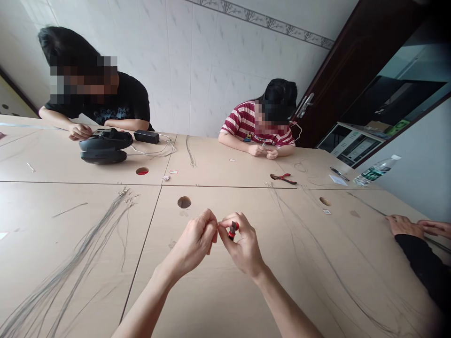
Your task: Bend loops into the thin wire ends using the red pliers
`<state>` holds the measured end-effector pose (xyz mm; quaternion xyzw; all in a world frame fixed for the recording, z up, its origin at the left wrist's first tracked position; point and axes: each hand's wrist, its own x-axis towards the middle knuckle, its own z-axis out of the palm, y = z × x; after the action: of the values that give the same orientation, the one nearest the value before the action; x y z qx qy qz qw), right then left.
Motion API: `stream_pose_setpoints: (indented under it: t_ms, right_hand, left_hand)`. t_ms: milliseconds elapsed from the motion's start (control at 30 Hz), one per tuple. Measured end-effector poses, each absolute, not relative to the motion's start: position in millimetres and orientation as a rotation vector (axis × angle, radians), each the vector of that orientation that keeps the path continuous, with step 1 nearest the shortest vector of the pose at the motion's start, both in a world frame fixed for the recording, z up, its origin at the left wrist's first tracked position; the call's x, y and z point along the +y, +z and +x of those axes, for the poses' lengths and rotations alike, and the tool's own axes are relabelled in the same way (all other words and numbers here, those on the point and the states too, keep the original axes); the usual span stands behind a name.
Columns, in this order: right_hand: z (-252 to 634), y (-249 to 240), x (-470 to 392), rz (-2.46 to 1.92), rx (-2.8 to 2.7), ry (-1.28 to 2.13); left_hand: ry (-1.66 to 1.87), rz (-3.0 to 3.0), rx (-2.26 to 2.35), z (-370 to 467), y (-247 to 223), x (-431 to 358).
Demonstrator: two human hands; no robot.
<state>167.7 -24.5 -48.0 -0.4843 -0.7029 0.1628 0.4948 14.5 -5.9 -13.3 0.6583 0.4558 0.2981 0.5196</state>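
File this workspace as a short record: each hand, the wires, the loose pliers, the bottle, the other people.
left hand: curled closed, close to the right hand; any held item too small to tell
right hand: grips a red tool
left wires: thin grey bundle on the table
right wires: loose strands
pliers: red-handled, lying on the table
bottle: clear, green-labelled, far right
people: black shirt, striped shirt, black sleeve
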Motion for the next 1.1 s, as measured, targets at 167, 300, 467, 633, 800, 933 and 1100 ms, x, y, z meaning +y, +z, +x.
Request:
stream_pose_setpoints:
  t_ms: [167,300,467,633,800,933,1100]
  right_hand:
    - [167.4,-49.2,-26.2,-1.161,-1.434,0.776]
    - [171.4,-57.1,-27.8,-1.011,-0.600,1.474]
    - [177.1,-69.8,-42.3,-0.830,-0.195,1.963]
    - [175.3,-72.5,-58.0,-1.330,-0.943,1.601]
    - [173.2,-66.3,-56.8,-1.592,-1.648,0.732]
    - [168.5,-61.6,-53.0,-1.662,-1.743,0.547]
    - [163.1,-59.7,-50.0,-1.700,-1.774,0.517]
  left_hand:
    - [0.741,1.608,1.139,14.1,-12.2,-4.9]
    - [0.742,1.627,1.227,12.3,-10.7,-4.5]
    - [0.778,1.653,1.278,11.6,-11.6,-3.1]
    - [0.783,1.693,1.312,11.6,-16.0,-0.9]
    - [0.781,1.759,1.348,13.2,-22.2,0.2]
    - [0.808,1.779,1.362,14.9,-24.6,1.2]
    - [0.803,1.782,1.388,17.4,-23.5,0.9]
